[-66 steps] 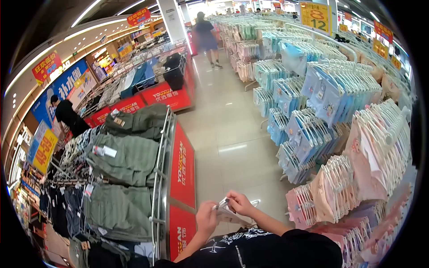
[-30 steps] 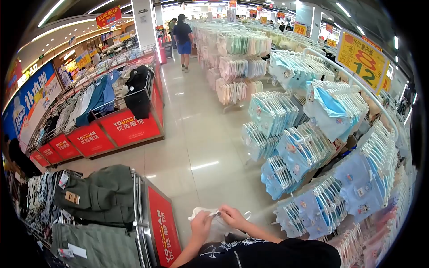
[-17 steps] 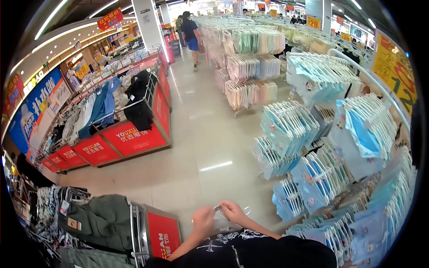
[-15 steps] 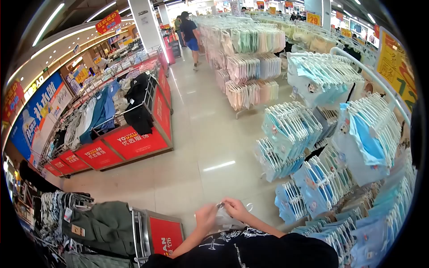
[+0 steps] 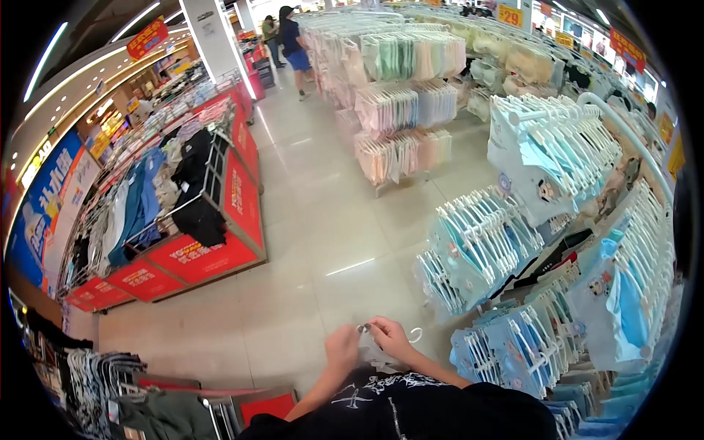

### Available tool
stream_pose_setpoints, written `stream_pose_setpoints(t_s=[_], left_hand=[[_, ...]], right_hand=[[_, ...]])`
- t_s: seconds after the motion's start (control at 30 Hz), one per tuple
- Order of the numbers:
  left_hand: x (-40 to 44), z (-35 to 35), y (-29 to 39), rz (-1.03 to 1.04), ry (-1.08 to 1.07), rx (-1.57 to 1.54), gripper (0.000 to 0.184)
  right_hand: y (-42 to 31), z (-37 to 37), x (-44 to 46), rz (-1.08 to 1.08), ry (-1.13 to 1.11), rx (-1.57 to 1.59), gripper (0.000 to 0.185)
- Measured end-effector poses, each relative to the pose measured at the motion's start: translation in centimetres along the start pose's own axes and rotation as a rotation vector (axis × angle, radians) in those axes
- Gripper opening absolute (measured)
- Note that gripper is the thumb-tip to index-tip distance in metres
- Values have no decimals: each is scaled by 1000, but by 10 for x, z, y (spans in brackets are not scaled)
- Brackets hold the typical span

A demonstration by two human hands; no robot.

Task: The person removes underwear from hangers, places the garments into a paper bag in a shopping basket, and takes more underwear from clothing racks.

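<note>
In front of my chest, my left hand [image 5: 343, 347] and my right hand [image 5: 387, 336] are close together with fingers closed. A small dark piece [image 5: 364, 329], like a clip, shows between their fingertips. Below it hangs a sheer whitish item [image 5: 375, 357], partly hidden by my hands; whether it is fabric or plastic I cannot tell. A white hanger hook [image 5: 416, 335] sticks out just right of my right hand, and the rest of that hanger is hidden.
Racks of pale blue underwear on hangers [image 5: 480, 242] rise at my right. A red-sided clothes bin [image 5: 198, 253] stands left, and another with dark green trousers [image 5: 165, 414] is near my lower left. A tiled aisle [image 5: 293, 213] runs ahead, where two people [image 5: 293, 48] stand.
The view has shifted so the right-hand racks appear larger and the near-left trousers sit lower. My hands stay together at the dark piece. The person in blue shorts has turned sideways.
</note>
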State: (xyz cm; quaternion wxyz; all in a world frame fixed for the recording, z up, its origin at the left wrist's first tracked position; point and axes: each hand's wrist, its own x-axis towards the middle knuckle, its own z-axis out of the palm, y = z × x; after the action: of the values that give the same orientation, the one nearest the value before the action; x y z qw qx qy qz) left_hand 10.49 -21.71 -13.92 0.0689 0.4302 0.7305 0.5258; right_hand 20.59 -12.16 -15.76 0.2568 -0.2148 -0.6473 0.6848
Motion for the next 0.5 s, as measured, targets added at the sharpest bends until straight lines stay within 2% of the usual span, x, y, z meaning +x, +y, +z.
stream_pose_setpoints(t_s=[0.1,0.17,0.27,0.33,0.47,0.5], left_hand=[[52,18,-20,3,-31,-62,3],[90,26,-45,34,-100,-31,3],[156,38,-75,104,-95,-95,5],[201,34,-79,33,-118,-105,9],[280,29,-97,-49,-200,-162,12],[298,30,-107,-72,-276,-81,11]], right_hand=[[4,-9,47,20,123,29,13],[10,-18,85,16,141,-34,13],[17,-29,154,26,131,-57,15],[9,-31,195,98,108,-19,17],[-5,-37,277,105,73,-78,17],[-5,-42,295,122,62,-61,16]])
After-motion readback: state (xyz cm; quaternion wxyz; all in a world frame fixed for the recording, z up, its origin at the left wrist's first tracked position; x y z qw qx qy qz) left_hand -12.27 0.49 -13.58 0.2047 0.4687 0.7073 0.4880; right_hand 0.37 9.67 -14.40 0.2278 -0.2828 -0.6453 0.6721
